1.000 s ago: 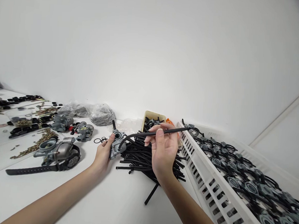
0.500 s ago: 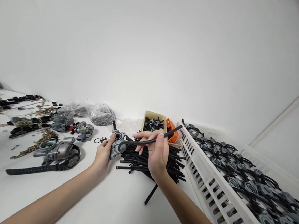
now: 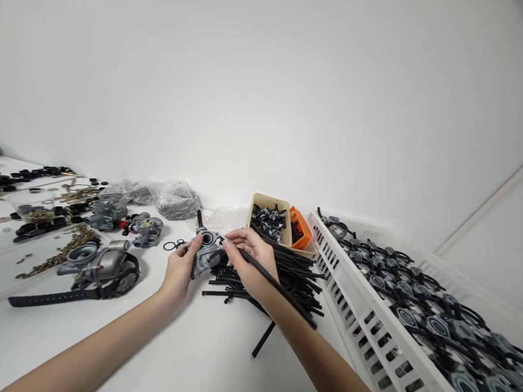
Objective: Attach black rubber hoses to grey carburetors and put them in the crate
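My left hand [image 3: 179, 274] grips a grey metal carburetor [image 3: 206, 253], with a short black stub pointing up from its top. Close against the carburetor's right side, the thumb and fingers of my right hand [image 3: 250, 261] are pinched on a black rubber hose [image 3: 282, 290]. From there the hose slants down to the right, over my wrist and forearm. My fingers partly cover where hose and carburetor meet, so the joint is hard to make out. Under and behind my right hand lies a pile of similar black hoses [image 3: 301, 270].
A white slotted crate [image 3: 369, 314] of carburetors with hoses stands at right. Behind the pile are a cream bin [image 3: 254, 210] of small parts and an orange basket [image 3: 301, 228]. To the left are other carburetors [image 3: 147, 231], a wristwatch [image 3: 125, 279], brass fittings [image 3: 67, 251] and plastic bags [image 3: 178, 201].
My right hand has moved left to the carburetor and closed near its side. The hose's free end has swung from pointing up-right to down-right. My left hand stays nearly still.
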The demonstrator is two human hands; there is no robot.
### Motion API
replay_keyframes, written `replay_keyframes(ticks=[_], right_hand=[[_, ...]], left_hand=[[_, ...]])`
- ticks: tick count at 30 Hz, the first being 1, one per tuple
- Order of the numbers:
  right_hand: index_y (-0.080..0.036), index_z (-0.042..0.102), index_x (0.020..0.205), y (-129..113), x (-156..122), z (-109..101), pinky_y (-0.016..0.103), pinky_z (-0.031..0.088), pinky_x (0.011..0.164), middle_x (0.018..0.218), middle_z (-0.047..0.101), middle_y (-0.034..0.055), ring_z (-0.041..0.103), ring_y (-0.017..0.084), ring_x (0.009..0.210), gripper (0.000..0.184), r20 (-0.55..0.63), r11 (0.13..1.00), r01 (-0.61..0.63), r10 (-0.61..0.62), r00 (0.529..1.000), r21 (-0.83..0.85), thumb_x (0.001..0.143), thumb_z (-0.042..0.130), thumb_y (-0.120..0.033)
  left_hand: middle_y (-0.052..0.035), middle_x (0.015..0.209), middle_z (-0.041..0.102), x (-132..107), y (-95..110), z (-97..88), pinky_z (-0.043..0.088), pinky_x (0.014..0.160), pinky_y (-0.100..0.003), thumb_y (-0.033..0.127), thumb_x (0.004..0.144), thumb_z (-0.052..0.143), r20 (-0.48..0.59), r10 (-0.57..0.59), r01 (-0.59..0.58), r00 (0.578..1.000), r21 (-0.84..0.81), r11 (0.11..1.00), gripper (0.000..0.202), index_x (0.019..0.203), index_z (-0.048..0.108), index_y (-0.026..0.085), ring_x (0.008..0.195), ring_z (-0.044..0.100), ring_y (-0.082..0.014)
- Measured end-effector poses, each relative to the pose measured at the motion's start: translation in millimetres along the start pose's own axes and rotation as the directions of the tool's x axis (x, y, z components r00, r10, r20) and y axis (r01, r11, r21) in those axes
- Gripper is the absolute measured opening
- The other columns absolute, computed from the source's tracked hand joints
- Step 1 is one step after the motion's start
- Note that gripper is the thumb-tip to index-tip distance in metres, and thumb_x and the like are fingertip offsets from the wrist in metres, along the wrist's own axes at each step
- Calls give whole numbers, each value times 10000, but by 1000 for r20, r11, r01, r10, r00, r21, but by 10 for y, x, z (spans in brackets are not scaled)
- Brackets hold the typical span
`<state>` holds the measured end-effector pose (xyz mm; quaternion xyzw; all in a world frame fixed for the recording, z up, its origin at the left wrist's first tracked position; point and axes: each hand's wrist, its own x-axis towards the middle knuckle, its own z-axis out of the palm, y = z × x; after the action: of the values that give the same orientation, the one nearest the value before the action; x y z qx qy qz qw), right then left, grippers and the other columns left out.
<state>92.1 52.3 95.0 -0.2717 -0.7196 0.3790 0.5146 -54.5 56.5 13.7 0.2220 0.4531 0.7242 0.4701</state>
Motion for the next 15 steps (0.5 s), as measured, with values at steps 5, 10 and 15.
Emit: replay_keyframes(ticks=[5, 10, 15], right_hand=[[-183, 663, 830, 85, 55, -18, 198, 512, 526, 680, 657, -17, 628, 106, 551, 87, 82, 975, -217, 212, 974, 56, 768, 685, -240], [-179, 700, 840, 148, 62, -20, 235, 559, 598, 755, 708, 8, 675, 135, 634, 114, 121, 968, -246, 240, 963, 42, 730, 698, -208], [-174, 708, 834, 320, 6, 50, 301, 568, 746, 853, 730, 57, 701, 195, 803, 132, 149, 988, -152, 149, 978, 9, 745, 707, -272]], left_hand=[[-80, 879, 714, 16, 17, -5, 512, 658, -273, 573, 607, 793, -38, 80, -78, 996, 42, 996, 525, 872, 673, 136, 744, 659, -189], [-99, 988, 707, 20, 27, -24, 511, 676, -291, 565, 595, 801, -66, 162, -152, 985, 139, 979, 582, 990, 680, 155, 834, 665, -226], [-111, 1056, 690, 26, 7, -48, 490, 779, -309, 533, 555, 834, -70, 245, -222, 967, 244, 944, 591, 991, 697, 157, 985, 626, -263]])
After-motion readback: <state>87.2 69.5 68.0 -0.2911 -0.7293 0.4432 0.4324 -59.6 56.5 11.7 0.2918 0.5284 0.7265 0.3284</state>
